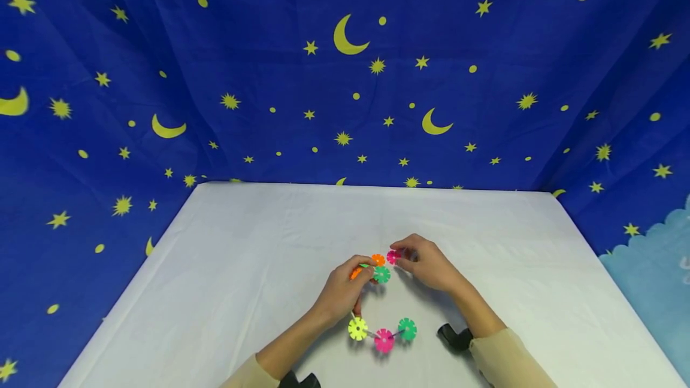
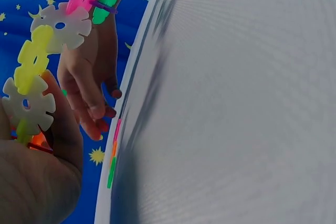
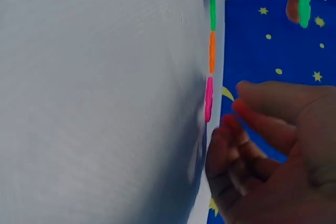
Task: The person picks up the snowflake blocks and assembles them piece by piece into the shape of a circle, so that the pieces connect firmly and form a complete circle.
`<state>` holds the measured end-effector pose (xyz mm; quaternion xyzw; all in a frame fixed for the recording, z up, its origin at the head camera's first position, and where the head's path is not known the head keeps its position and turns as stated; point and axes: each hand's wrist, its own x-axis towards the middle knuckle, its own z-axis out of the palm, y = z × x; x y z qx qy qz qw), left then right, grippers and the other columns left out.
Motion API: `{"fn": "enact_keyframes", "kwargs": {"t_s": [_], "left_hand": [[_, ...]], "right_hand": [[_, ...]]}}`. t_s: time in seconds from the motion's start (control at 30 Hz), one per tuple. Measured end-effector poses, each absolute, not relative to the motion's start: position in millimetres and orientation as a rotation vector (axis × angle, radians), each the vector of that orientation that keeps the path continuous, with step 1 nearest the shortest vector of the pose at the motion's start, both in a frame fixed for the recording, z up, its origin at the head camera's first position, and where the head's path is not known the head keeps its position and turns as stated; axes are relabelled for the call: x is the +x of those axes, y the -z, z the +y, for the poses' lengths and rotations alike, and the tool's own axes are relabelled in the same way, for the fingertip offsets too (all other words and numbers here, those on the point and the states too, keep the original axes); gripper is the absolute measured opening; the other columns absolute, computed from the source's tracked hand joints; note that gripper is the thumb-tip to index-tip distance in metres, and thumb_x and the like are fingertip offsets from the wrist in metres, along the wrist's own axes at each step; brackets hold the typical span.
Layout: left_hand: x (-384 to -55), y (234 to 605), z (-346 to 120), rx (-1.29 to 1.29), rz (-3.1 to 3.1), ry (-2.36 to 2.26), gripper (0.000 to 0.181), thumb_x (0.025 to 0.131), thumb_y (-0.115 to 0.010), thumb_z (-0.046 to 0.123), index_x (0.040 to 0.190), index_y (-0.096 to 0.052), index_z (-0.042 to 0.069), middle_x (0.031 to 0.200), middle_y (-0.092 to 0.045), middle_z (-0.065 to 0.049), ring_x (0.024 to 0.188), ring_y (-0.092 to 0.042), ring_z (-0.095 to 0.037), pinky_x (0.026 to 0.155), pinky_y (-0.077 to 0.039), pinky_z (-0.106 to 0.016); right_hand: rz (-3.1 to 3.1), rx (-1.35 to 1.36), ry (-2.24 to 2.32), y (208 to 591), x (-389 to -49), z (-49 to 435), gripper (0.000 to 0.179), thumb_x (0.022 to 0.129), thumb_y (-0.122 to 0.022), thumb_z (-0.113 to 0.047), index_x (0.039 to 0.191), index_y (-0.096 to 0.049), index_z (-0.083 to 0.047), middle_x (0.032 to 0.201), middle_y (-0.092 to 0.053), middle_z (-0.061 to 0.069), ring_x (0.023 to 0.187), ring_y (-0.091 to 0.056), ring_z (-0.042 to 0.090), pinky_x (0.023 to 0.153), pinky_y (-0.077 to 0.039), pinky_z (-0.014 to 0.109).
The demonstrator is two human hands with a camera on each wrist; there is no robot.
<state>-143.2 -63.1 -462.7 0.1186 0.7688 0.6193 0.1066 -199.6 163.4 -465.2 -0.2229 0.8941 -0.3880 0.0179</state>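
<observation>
My left hand (image 1: 341, 288) grips a chain of interlocked notched plastic discs. A green disc (image 1: 381, 274) is at its far end, by my fingertips. From my hand the chain hangs in a curve through a yellow disc (image 1: 357, 329), a pink disc (image 1: 384, 340) and another green disc (image 1: 407, 329). Whitish discs (image 2: 60, 27) sit between some coloured ones. My right hand (image 1: 428, 263) hovers with loosely bent fingers beside a loose pink disc (image 3: 209, 99), apparently apart from it. The loose orange disc (image 3: 212, 52) and green disc (image 3: 212, 11) lie in line with it.
A white cloth covers the table (image 1: 259, 238). Behind it hangs a blue curtain (image 1: 291, 76) with yellow moons and stars. Black devices (image 1: 455, 338) are at both wrists. A light blue patch (image 1: 654, 268) shows at the right.
</observation>
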Motion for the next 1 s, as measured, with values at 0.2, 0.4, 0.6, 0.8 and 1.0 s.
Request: {"fn": "enact_keyframes", "kwargs": {"t_s": [0.2, 0.4, 0.6, 0.8, 1.0], "left_hand": [[-145, 463, -62, 0.352, 2.247, -1.815, 0.033, 0.101, -0.047, 0.030, 0.127, -0.062, 0.017, 0.096, -0.068, -0.009, 0.033, -0.046, -0.016, 0.035, -0.044, -0.035], [-145, 465, -62, 0.365, 2.226, -1.834, 0.033, 0.101, -0.047, 0.031, 0.127, -0.062, 0.015, 0.098, -0.066, -0.011, 0.034, -0.046, -0.018, 0.036, -0.044, -0.036], [-144, 466, -62, 0.355, 2.217, -1.850, 0.033, 0.102, -0.046, 0.030, 0.126, -0.063, 0.015, 0.098, -0.066, -0.012, 0.034, -0.046, -0.017, 0.037, -0.046, -0.037], [-144, 465, -61, 0.349, 2.234, -1.826, 0.036, 0.101, -0.046, 0.034, 0.129, -0.060, 0.015, 0.098, -0.066, -0.011, 0.034, -0.047, -0.017, 0.035, -0.043, -0.035], [-144, 464, -62, 0.352, 2.238, -1.825, 0.037, 0.100, -0.049, 0.035, 0.131, -0.059, 0.017, 0.100, -0.066, -0.011, 0.034, -0.047, -0.017, 0.037, -0.046, -0.036]], "right_hand": [[2.929, -0.728, 0.919, 469, -201, 161, 0.032, 0.085, -0.069, -0.008, 0.117, -0.068, -0.005, 0.103, -0.058, 0.004, 0.091, -0.055, 0.020, 0.079, -0.046, 0.038], [2.947, -0.683, 0.888, 470, -201, 159, 0.020, 0.082, -0.072, -0.006, 0.102, -0.070, -0.009, 0.093, -0.056, -0.001, 0.084, -0.053, 0.015, 0.077, -0.046, 0.036], [2.868, -0.623, 1.022, 471, -201, 162, 0.020, 0.080, -0.073, -0.003, 0.094, -0.062, -0.013, 0.078, -0.055, -0.006, 0.071, -0.051, 0.012, 0.065, -0.046, 0.030], [2.756, -0.638, 1.209, 468, -195, 164, 0.018, 0.083, -0.070, -0.001, 0.095, -0.063, -0.012, 0.079, -0.058, -0.006, 0.071, -0.055, 0.013, 0.062, -0.048, 0.028], [2.712, -0.625, 1.317, 464, -187, 165, 0.017, 0.084, -0.070, -0.004, 0.098, -0.065, -0.013, 0.083, -0.060, -0.004, 0.073, -0.057, 0.014, 0.061, -0.049, 0.028]]}}
